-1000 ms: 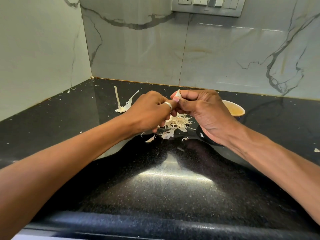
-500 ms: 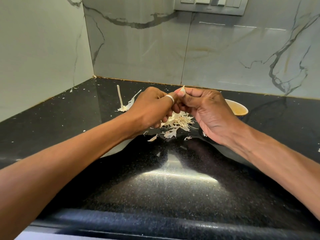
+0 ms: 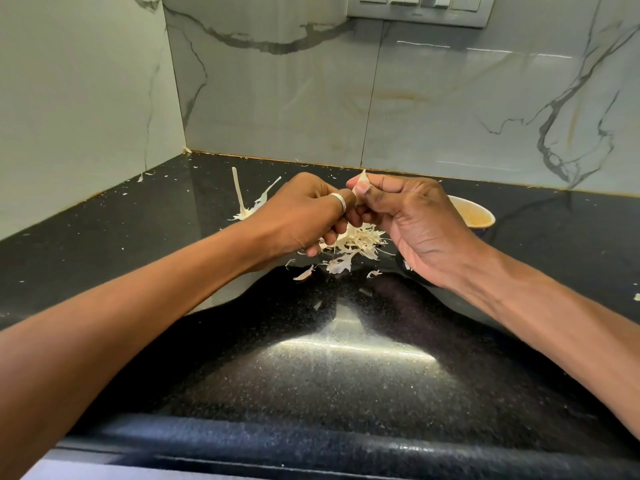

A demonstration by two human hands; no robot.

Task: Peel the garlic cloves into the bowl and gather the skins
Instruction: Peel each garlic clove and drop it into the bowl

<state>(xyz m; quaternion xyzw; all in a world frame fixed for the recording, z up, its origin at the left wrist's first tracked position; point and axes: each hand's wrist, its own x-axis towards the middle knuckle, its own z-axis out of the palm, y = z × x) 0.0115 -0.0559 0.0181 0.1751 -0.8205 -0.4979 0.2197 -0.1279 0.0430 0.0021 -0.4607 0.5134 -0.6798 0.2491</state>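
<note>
- The marble wall tiles (image 3: 277,98) are closing in the corner at the back and on the left, with a switch panel (image 3: 419,8) showing at the top edge.
- The black countertop (image 3: 104,237) is running from the front edge to the wall and is reflecting a bright patch of light near the front.
- Both forearms are reaching in from the bottom corners and are covering much of the counter.
- The right hand (image 3: 415,226) is hovering above the counter, pinching the garlic clove (image 3: 362,180) between thumb and forefinger, the tip pointing up.
- The left hand (image 3: 301,216) is curling its fingers in against the clove's lower end. Its own knuckles are hiding the fingertips, so I cannot tell whether it is gripping the clove.
- The bowl (image 3: 474,213) is sitting right of the hands, and the right hand is blocking its near side. What is lying inside is too unclear to tell.
- The pile of skins (image 3: 356,240) is lying on the counter under and between the hands, which are partly hiding it.
- A stalk with skins (image 3: 249,206) is lying behind the left hand.
- A ring (image 3: 338,201) is showing on a left finger.
- Small flakes (image 3: 304,273) are lying scattered just in front of the pile.
</note>
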